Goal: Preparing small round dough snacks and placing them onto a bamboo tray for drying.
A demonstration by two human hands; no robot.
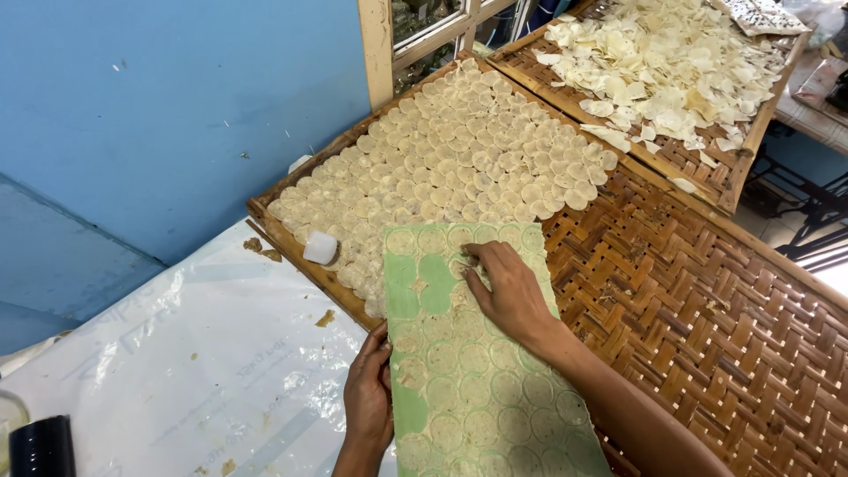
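A green sheet [433, 287] covered with thin round pale dough discs lies across the near edge of a woven bamboo tray [707, 300]. My left hand [368, 397] grips the sheet's left edge. My right hand [508, 291] rests on the sheet, fingertips pinching at a disc near its top. Beyond the sheet, several rows of the same round discs [459, 155] lie overlapping on the tray's far left half.
A second bamboo tray [698, 163] at the back right holds a heap of dried white pieces. A small white block [321, 248] sits on the tray's left rim. White plastic sheeting [203, 371] covers the table at left, a blue wall [177, 115] behind. A dark cylinder [40, 446] stands bottom left.
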